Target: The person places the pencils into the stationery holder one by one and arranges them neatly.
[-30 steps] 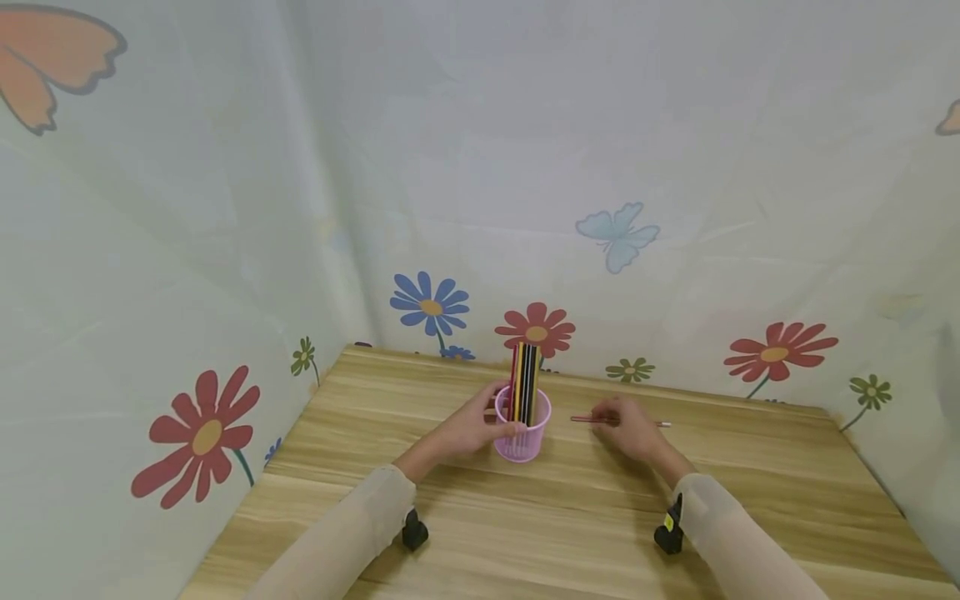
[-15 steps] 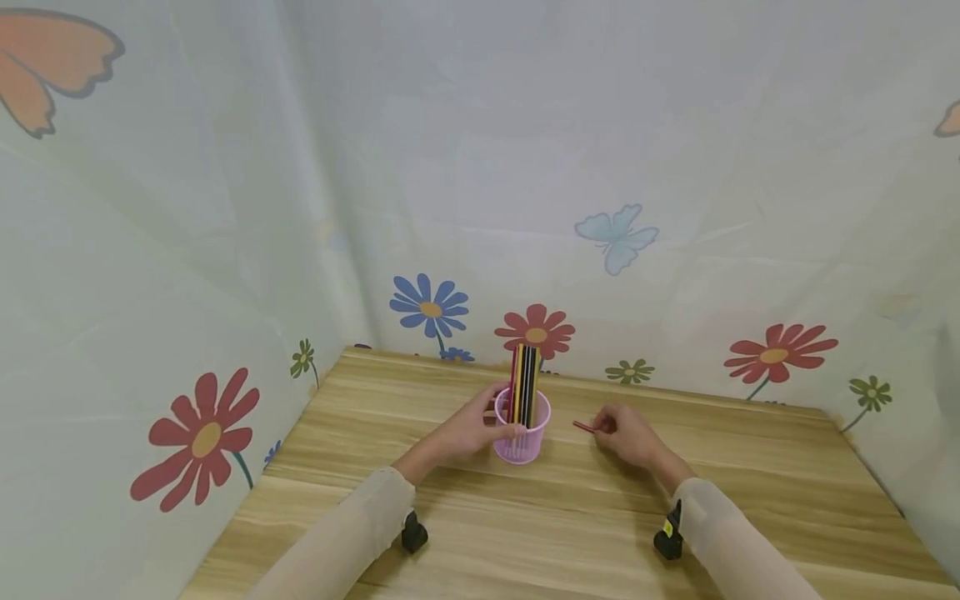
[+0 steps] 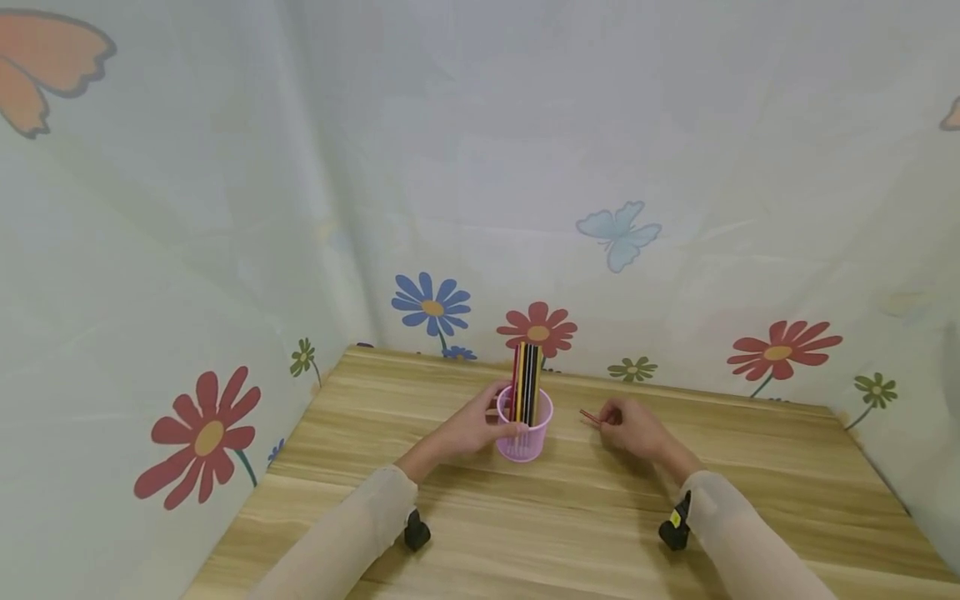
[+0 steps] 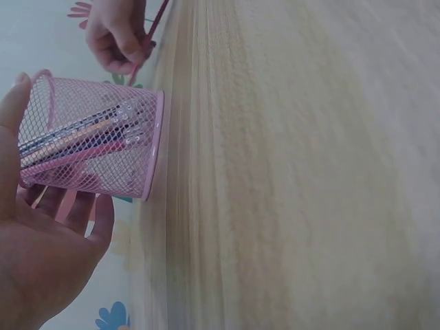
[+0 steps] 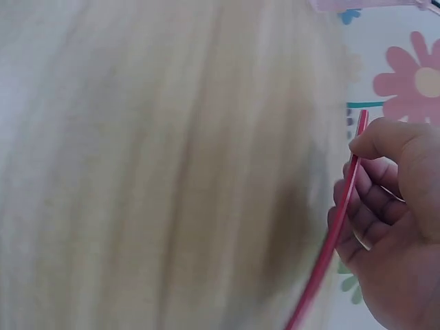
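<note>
A pink mesh pencil cup (image 3: 522, 443) stands on the wooden table, holding several upright pencils (image 3: 527, 379) in black, yellow and red. My left hand (image 3: 467, 430) grips the cup from its left side, thumb at the front and fingers around the back. To the right of the cup, my right hand (image 3: 634, 432) pinches a red pencil (image 5: 331, 237) between thumb and fingers. In the right wrist view that pencil slants with one end just past the thumb and its other end out of frame. The left wrist view shows the pencils through the mesh (image 4: 89, 137).
The wood-grain table (image 3: 525, 533) runs back to a pale curtain (image 3: 480, 167) printed with flowers and butterflies. Small black cameras (image 3: 417, 531) are strapped to both wrists.
The red pencil lay nearly level across the right fingers; now it is lifted and tilted, its left end higher. The left hand and cup have kept their place.
</note>
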`<state>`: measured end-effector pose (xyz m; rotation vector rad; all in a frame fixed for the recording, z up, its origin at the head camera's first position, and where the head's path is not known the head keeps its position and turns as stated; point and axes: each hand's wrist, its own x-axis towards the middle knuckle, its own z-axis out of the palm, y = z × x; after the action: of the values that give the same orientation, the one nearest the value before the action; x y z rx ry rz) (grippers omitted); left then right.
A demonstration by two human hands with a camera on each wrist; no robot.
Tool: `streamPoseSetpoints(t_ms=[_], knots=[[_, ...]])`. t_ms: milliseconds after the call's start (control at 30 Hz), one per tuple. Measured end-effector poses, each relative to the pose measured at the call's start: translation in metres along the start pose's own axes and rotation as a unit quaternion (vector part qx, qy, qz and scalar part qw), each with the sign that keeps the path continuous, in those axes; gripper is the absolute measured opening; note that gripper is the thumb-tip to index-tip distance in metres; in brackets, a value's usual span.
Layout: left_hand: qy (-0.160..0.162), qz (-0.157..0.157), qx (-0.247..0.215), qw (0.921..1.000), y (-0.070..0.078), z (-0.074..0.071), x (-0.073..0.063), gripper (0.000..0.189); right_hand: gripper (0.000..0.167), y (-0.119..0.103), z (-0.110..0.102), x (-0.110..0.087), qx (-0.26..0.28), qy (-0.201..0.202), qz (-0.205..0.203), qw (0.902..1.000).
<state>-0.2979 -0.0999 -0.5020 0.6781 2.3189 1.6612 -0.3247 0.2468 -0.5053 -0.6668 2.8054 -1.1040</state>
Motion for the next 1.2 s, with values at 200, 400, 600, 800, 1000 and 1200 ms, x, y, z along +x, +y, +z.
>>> streamPoseSetpoints(t_ms=[200,400,600,800,1000,1200], knots=[[0.001,-0.004,-0.005,1.0000,0.000,0.000,-0.001,0.078,0.007,-0.015,-0.015,0.003,0.037,0.011,-0.013,0.9992],[0.001,-0.001,0.000,1.0000,-0.002,-0.001,-0.001,0.078,0.014,-0.046,-0.034,0.007,0.073,0.042,-0.035,0.9958],[-0.002,0.002,0.003,1.0000,-0.003,0.000,0.000,0.077,0.017,-0.071,-0.047,0.012,0.127,0.058,-0.046,0.9892],[-0.002,-0.001,0.000,1.0000,-0.004,-0.001,0.001,0.080,0.021,-0.100,-0.054,0.018,0.175,0.063,-0.063,0.9805],[-0.003,-0.001,0.002,1.0000,-0.002,0.000,-0.001,0.081,0.024,-0.125,-0.058,0.022,0.188,0.075,-0.076,0.9764],[0.001,0.002,0.010,1.0000,-0.001,0.000,-0.001,0.084,0.021,-0.146,-0.062,0.030,0.188,0.096,-0.082,0.9741]])
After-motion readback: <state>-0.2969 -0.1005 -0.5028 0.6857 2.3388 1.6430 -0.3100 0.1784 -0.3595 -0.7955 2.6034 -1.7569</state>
